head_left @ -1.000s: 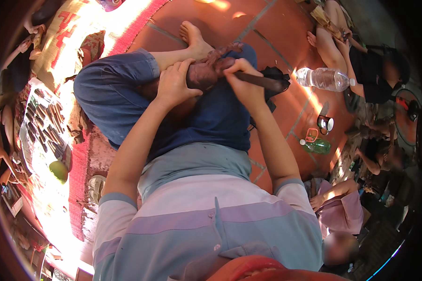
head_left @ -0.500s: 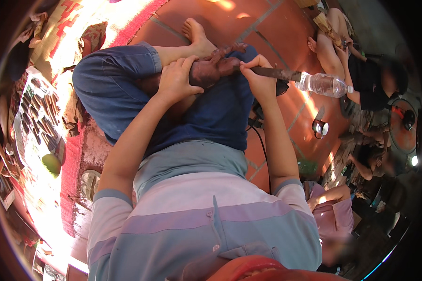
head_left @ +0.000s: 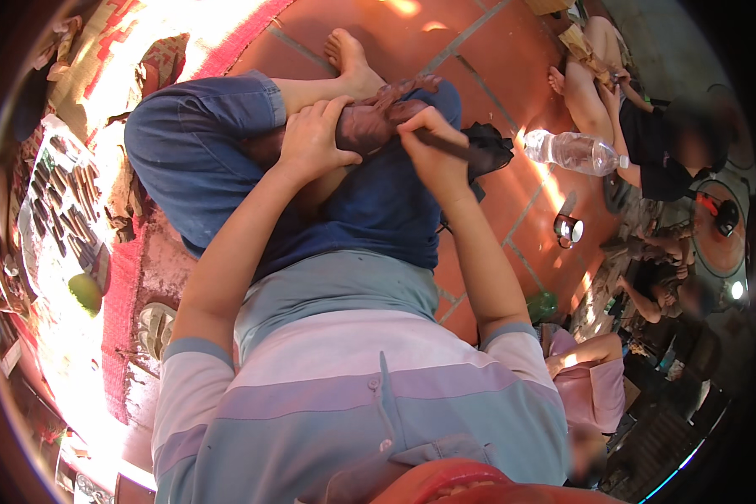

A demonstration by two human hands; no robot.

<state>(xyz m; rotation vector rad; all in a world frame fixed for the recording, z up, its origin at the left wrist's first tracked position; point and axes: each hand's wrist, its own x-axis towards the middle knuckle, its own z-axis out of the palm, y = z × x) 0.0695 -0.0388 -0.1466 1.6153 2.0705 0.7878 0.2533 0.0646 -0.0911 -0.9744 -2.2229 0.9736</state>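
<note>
I sit cross-legged in blue jeans on a red tiled floor. My left hand (head_left: 313, 141) grips a dark brown carved wooden piece (head_left: 376, 118) resting on my knee, beside my bare foot (head_left: 350, 59). My right hand (head_left: 433, 151) is closed around a dark-handled carving tool (head_left: 470, 153), its tip against the wooden piece. The blade's end is hidden behind my fingers.
A clear plastic bottle (head_left: 575, 151) lies on the tiles to the right, a small cup (head_left: 568, 229) below it. Another person (head_left: 638, 109) sits at the upper right. A tray of several carving tools (head_left: 63, 210) lies at the left, with a green fruit (head_left: 84, 291) near it.
The view has shifted a little. My right hand has drawn back and down along the wooden piece with the tool, while my left hand keeps its grip.
</note>
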